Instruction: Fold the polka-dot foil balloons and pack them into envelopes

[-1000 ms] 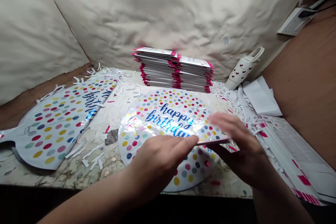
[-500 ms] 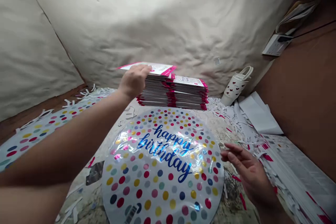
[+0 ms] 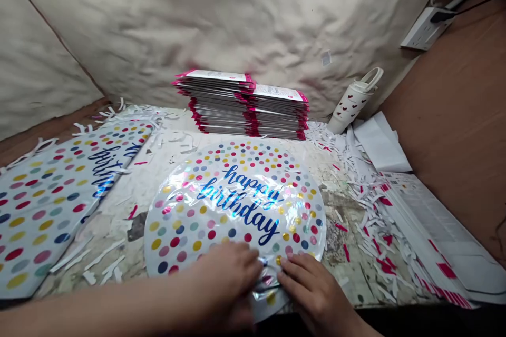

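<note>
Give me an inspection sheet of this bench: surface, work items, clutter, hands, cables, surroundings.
Surface: stained, mottled work top.
Work items: round foil happy birthday balloon, dotted, lying flat; second dotted foil balloon to its left, partly out of view; two stacks of flat packs with pink edges behind.
Clutter: white and pink paper strips scattered; white sheets; heart-patterned white bag; printed sheets with red marks at right.
Hands: left hand and right hand both on the balloon's lower edge; grip unclear.
Cables: black cable leading from a white wall socket.
Surroundings: cream cloth backing; brown board at right.
</note>
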A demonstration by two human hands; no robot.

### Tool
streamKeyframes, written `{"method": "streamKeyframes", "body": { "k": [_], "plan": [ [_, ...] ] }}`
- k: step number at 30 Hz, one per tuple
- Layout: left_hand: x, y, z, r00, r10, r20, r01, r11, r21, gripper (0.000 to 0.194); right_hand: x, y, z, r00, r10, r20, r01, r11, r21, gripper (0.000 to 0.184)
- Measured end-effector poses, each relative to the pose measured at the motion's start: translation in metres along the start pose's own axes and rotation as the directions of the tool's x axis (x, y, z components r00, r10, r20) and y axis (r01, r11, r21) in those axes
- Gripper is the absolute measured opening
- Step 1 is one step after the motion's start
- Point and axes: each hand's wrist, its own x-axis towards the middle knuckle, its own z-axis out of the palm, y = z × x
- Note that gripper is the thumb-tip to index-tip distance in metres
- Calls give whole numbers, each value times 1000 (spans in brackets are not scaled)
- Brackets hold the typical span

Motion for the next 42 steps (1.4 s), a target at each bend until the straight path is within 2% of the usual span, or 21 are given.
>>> {"method": "streamKeyframes", "body": {
  "k": [2,4,7,9,10,12,15,17,19,21,22,23,25,27,30,31,33,35,38,40,42],
  "plan": [
    [-48,18,43,990,123,69,-131,984,124,62,-3,-7,1,998,40,-47,-38,998,44,31],
    [-82,19,71,993,97,-62,-80,967,243,49,4,-7,-3,988,153,20,-155,976,155,25],
    [-99,12,87,961,112,-252,-39,960,276,45,35,10,-7,929,318,189,-356,907,226,20],
    [-93,12,88,952,117,-281,-45,967,250,39,66,33,-5,879,382,286,-431,893,131,34],
    [-88,14,88,957,109,-268,-45,971,235,36,82,47,-4,834,415,362,-469,880,71,45],
    [-80,20,85,977,80,-196,-37,977,210,35,110,76,-5,690,535,487,-583,810,-64,61],
    [-70,27,76,998,4,-62,7,984,176,33,130,110,-20,521,747,413,-738,637,-221,69],
    [-64,29,63,995,-93,28,89,989,121,27,125,115,-38,483,800,356,-780,578,-241,71],
    [-55,29,44,975,-190,114,185,981,54,21,107,103,-53,542,661,519,-728,678,-102,73],
    [-45,29,22,954,-249,167,252,968,3,17,81,79,-60,628,286,724,-584,788,196,78],
    [-41,30,11,949,-261,179,269,963,-20,16,66,67,-60,654,125,746,-512,800,315,82],
    [-38,30,1,947,-258,190,272,961,-49,16,51,56,-58,685,63,726,-459,811,363,82],
    [-41,30,-18,952,-219,216,252,958,-138,20,22,43,-50,768,152,622,-423,850,315,65],
    [-54,26,-31,958,-155,242,209,953,-217,36,-2,43,-44,810,289,511,-468,843,265,49],
    [-83,11,-33,943,-120,309,196,954,-228,86,-23,54,-47,776,404,484,-586,744,320,39],
    [-92,3,-28,935,-144,325,215,957,-194,92,-27,58,-49,757,422,498,-619,708,340,38],
    [-106,-13,-12,927,-209,311,253,961,-108,84,-31,64,-55,744,410,528,-636,679,368,36],
    [-116,-29,5,943,-205,264,229,971,-63,66,-34,69,-58,759,384,526,-607,709,358,36],
    [-126,-47,17,965,-136,225,174,972,-160,47,-36,81,-59,770,385,508,-581,753,310,32],
    [-129,-56,14,964,-188,187,232,940,-251,37,-35,92,-60,740,407,536,-629,700,337,26],
    [-123,-66,7,929,-349,122,370,877,-308,34,-28,106,-61,680,470,564,-722,566,399,27]
  ]
}}
